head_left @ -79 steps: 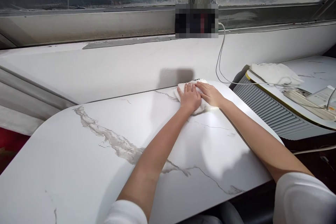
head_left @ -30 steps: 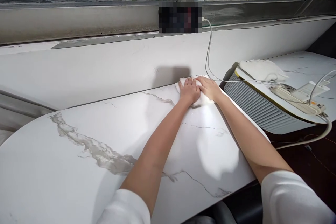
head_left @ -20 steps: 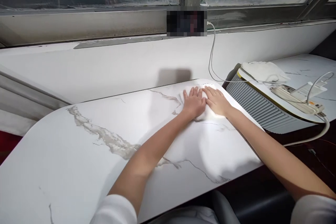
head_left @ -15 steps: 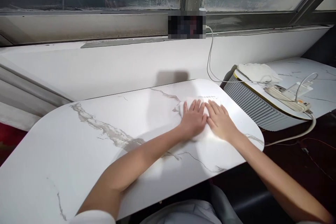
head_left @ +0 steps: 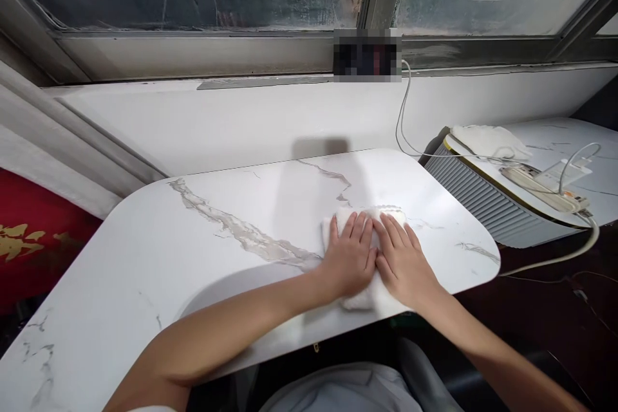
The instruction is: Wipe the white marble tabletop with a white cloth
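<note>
A white cloth lies on the marbled white table, close to its front edge. My left hand rests flat on the cloth, fingers stretched forward. Beside it my right hand presses down on the same cloth, also flat, its fingers slightly apart. The thumbs of both hands meet or nearly meet in the middle. Much of the cloth is hidden under the palms; its edges show beyond the fingertips and below the hands.
To the right stands a ribbed white counter bearing a folded white cloth and a power strip. A white cable runs from there to a blurred dark object on the window ledge. Red fabric hangs at left.
Both hands and the cloth have slid across the table towards its front edge. The camera view has shifted, so the table and window sit a little further right.
</note>
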Demonstrator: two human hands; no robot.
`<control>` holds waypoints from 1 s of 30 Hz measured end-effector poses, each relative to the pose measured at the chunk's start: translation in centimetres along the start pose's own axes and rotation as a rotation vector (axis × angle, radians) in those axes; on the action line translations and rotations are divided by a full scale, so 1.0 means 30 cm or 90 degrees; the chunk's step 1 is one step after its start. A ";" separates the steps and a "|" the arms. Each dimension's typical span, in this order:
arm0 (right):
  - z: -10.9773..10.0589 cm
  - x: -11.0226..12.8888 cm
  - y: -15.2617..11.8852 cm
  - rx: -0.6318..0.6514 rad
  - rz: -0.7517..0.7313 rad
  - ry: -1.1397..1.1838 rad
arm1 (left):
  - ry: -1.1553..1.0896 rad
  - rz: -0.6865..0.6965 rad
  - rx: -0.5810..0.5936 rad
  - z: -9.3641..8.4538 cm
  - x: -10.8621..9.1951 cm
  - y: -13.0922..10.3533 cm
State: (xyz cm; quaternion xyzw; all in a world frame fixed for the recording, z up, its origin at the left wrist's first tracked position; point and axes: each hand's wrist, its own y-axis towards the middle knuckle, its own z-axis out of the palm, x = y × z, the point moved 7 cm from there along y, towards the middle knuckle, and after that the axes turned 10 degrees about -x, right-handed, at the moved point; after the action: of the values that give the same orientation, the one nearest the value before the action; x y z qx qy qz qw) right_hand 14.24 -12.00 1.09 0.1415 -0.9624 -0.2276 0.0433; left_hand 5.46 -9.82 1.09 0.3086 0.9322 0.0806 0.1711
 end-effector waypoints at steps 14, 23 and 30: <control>0.306 -0.032 0.656 0.066 -0.040 0.110 | 0.036 -0.232 -0.087 -0.036 0.523 0.395; 0.339 -0.034 0.696 0.052 -0.052 0.100 | 0.043 -0.237 -0.113 -0.044 0.555 0.408; 0.280 0.057 0.534 -0.003 -0.074 0.071 | 0.078 -0.199 -0.083 -0.067 0.477 0.239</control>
State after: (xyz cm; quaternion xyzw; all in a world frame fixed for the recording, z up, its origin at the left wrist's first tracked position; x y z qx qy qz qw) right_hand 7.31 4.80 0.85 0.2093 -0.9482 -0.2236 0.0840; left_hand -2.10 4.42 0.95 0.1430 0.9703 0.1321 0.1437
